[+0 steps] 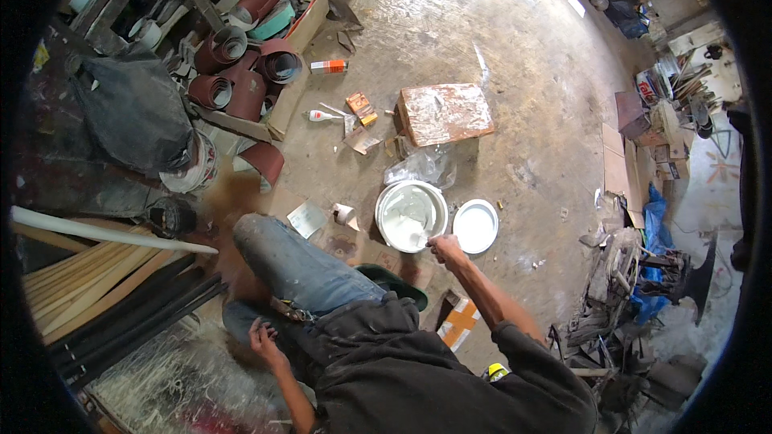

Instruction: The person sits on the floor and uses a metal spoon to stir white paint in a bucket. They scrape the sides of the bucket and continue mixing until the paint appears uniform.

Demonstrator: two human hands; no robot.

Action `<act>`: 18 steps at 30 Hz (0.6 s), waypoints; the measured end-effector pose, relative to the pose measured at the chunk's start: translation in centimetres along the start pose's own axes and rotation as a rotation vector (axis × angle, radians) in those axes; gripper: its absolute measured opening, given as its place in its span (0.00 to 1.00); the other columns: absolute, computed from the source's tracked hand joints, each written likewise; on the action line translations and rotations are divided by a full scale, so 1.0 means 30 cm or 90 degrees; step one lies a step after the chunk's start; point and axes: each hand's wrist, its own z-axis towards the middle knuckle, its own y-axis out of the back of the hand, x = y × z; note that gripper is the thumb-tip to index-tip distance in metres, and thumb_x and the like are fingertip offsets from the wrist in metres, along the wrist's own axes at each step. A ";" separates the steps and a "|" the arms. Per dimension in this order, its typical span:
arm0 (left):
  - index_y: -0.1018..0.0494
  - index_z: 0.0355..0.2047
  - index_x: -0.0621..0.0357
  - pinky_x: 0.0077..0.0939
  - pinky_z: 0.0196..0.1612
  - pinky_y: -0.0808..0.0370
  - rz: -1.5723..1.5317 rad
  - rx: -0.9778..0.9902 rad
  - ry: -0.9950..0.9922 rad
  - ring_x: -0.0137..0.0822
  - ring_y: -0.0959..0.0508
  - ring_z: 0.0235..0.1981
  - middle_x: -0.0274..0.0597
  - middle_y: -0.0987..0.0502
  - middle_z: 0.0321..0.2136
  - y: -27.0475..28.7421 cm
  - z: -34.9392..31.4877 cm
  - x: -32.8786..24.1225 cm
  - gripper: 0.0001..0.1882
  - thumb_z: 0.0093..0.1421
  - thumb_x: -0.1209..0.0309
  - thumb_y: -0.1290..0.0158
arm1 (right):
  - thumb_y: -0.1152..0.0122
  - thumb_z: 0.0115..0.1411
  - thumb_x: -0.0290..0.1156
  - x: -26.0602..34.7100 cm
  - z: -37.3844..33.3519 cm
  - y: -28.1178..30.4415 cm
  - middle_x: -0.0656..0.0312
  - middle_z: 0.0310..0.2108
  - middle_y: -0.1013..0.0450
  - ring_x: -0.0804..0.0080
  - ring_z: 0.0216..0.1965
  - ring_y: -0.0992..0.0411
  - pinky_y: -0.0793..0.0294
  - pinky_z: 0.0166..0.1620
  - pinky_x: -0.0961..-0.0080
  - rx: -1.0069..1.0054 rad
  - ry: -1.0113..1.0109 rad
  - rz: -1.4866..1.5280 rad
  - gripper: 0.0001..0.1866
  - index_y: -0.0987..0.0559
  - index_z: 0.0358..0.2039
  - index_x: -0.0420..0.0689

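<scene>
A white bucket (385,233) stands on the floor before me, with thick white paste (404,210) inside. My right hand (445,249) is closed at its near right rim. From those fingers something white-coated reaches into the paste; its kind is too hidden to tell. Beside the bucket, to the right, lies a round white lid (475,226). My left hand (263,339) rests low by my thigh, fingers loosely bent and apart, holding nothing. Crumpled clear plastic (424,166) lies just beyond the bucket.
A paint-worn reddish box (446,114) stands farther off. Small orange boxes (361,108) and a white bottle (323,116) lie left of it. Rolls of brown sandpaper (221,50) fill a crate at upper left. Long strips (96,273) lie at left; clutter lines the right.
</scene>
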 end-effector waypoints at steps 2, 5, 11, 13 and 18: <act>0.30 0.49 0.61 0.20 0.34 0.30 -0.008 0.011 -0.012 0.24 0.30 0.29 0.36 0.27 0.33 -0.004 0.005 -0.001 0.14 0.65 0.72 0.55 | 0.43 0.57 0.32 -0.027 -0.017 -0.001 0.72 0.12 0.40 0.83 0.10 0.49 0.53 0.14 0.81 0.091 -0.076 0.203 0.09 0.24 0.26 0.40; 0.30 0.49 0.61 0.20 0.35 0.31 0.000 0.014 0.006 0.24 0.30 0.29 0.35 0.27 0.33 -0.003 0.010 -0.002 0.14 0.65 0.71 0.55 | 0.42 0.59 0.33 -0.071 -0.054 -0.018 0.73 0.12 0.42 0.84 0.10 0.49 0.53 0.15 0.83 0.073 -0.027 0.272 0.08 0.25 0.26 0.43; 0.32 0.51 0.60 0.20 0.36 0.31 0.004 0.035 0.000 0.25 0.30 0.30 0.36 0.27 0.34 0.009 0.005 0.000 0.16 0.64 0.69 0.53 | 0.38 0.56 0.34 -0.148 -0.124 -0.046 0.73 0.13 0.36 0.87 0.13 0.44 0.47 0.17 0.84 -0.086 0.241 0.117 0.12 0.24 0.20 0.42; 0.32 0.52 0.60 0.20 0.36 0.31 0.003 0.038 -0.003 0.25 0.30 0.30 0.36 0.27 0.35 0.007 0.002 0.000 0.17 0.64 0.68 0.53 | 0.39 0.57 0.34 -0.156 -0.148 -0.030 0.73 0.13 0.38 0.88 0.13 0.45 0.50 0.17 0.85 -0.061 0.242 0.155 0.12 0.25 0.21 0.43; 0.31 0.51 0.60 0.18 0.36 0.32 -0.008 0.030 -0.007 0.24 0.31 0.30 0.36 0.27 0.34 -0.015 -0.004 -0.003 0.16 0.65 0.69 0.54 | 0.40 0.58 0.33 -0.117 -0.169 0.032 0.74 0.13 0.39 0.88 0.14 0.45 0.49 0.18 0.85 -0.148 0.384 0.091 0.14 0.28 0.18 0.43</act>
